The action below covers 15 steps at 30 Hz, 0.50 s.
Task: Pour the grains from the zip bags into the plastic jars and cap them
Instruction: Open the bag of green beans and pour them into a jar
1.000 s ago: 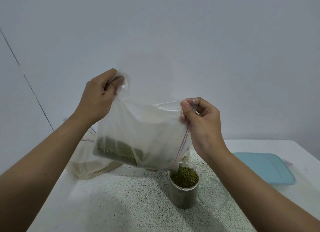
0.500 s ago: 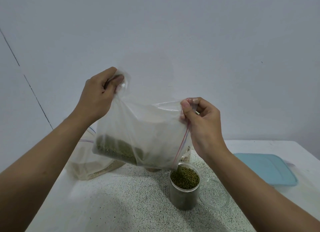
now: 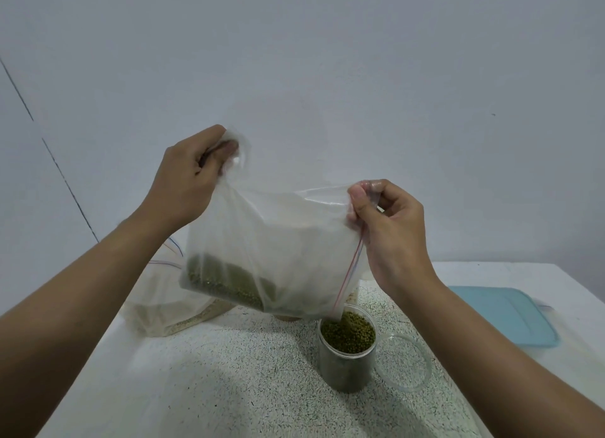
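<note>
Seemingly a home kitchen: speckled countertop [image 3: 229, 372], bare wall [image 3: 360, 60], blue container lid [image 3: 501, 316], grain-filled jar [image 3: 347, 365].

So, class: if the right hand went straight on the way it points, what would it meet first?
The zip bag that the right hand pinches, up-left; beyond, the way looks free to the wall, though depth is unclear.

The zip bag [image 3: 278, 241] screens most of a second bag [image 3: 157, 306] behind it, whose pale contents I can't name through the hazy plastic. A low brownish thing [image 3: 288, 318] peeks out beneath, too covered to identify. Fingertips of the left hand [image 3: 186, 178] vanish in bunched plastic. Both forearms run out of view.
</note>
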Available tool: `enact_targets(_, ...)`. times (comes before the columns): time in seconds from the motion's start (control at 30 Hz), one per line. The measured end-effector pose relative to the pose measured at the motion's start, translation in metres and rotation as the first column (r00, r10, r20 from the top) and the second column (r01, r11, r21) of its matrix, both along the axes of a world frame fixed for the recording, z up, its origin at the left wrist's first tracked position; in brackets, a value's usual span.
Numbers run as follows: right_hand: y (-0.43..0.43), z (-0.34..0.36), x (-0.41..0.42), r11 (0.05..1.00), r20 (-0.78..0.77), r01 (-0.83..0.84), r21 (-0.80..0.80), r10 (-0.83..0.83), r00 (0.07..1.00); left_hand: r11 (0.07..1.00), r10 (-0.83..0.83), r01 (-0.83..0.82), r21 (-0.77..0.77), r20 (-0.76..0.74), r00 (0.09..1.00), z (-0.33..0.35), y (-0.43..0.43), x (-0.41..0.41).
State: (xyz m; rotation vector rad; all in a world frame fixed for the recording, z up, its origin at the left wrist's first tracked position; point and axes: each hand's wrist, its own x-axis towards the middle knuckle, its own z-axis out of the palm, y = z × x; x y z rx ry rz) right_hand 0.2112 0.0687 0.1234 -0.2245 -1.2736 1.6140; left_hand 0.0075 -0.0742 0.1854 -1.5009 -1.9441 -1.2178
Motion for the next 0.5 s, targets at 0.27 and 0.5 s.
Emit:
enact_targets(0.27, 0.0026, 0.0003, 0.0033, 0.999, 0.003, 0.033, 0.006, -0.033, 0.999, 1.000, -0.018, 0.018, -0.013, -0.018, 1.000, 0.0006, 0.0020, 0.0085)
enact_targets(0.5, 0.0001, 0.0008, 0.0053, 0.999, -0.013, 0.030, -0.010, -0.030, 0.999, 0.999, -0.033, 0.033, 0.003, 0.012, 0.999, -0.0016, 0.0010, 0.0092)
